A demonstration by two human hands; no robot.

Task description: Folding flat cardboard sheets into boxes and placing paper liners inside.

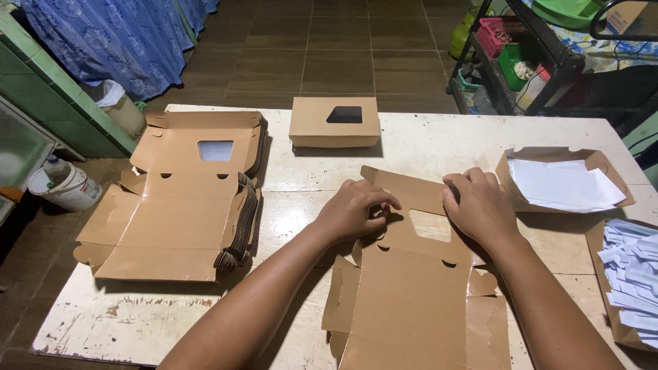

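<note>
A flat brown cardboard box blank [418, 288] with a window cut-out lies on the white table [425, 147] in front of me. My left hand [356, 209] presses and pinches its left side flap near the window. On the right edge of the lid panel, my right hand [480, 205] grips the fold with bent fingers. Both hands are folding the far part of the blank upward.
A stack of unfolded box blanks [181, 199] lies at the left. A finished closed box [334, 122] with a dark window stands at the table's far middle. At the right are an open box with white paper [563, 181] and a box of white paper strips [630, 274]. A metal rack [541, 55] stands beyond.
</note>
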